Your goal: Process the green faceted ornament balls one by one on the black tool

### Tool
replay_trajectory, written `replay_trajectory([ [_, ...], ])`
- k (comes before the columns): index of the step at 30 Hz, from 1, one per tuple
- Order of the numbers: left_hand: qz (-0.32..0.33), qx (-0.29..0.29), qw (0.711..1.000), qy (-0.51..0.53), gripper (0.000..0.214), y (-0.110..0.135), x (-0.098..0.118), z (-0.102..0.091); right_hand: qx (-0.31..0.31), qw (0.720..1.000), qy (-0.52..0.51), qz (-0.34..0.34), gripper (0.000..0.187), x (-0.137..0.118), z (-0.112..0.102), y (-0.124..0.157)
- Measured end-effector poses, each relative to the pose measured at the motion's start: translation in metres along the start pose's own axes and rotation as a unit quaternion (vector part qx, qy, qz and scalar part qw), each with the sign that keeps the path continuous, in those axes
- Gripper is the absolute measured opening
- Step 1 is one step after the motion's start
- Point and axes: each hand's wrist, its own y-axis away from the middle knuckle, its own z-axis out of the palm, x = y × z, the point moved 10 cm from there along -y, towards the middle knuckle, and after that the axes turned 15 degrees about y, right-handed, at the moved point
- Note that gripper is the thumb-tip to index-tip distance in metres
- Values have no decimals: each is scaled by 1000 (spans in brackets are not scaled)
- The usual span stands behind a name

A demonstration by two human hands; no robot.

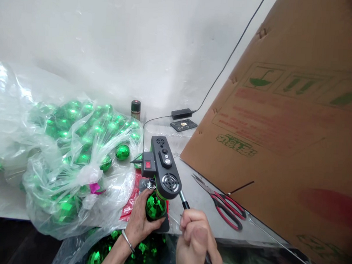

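Observation:
My left hand (139, 220) is closed round a shiny green faceted ball (155, 207), holding it under the head of a small black machine (162, 168) with a red switch. My right hand (195, 241) is closed in a fist round the machine's black-tipped metal lever (185, 203), which slants down toward me. A thin bangle sits on my left wrist. More green balls lie below my hands at the near edge.
A big clear plastic bag of green balls (76, 143) fills the left. Red-handled scissors (223, 206) lie right of the machine. A large cardboard box (287, 125) leans at the right. A power adapter (182, 113), a dark flat device (183, 125) and a small can (135, 109) stand by the wall.

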Motion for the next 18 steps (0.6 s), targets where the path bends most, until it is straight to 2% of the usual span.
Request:
replay_trajectory([
  [4, -3, 7, 1000, -3, 85, 1, -2, 0, 17, 1000, 6, -1, 54, -4, 1, -3],
  [18, 21, 15, 999, -26, 85, 2, -3, 3, 0, 1000, 7, 11, 59, -3, 2, -3],
])
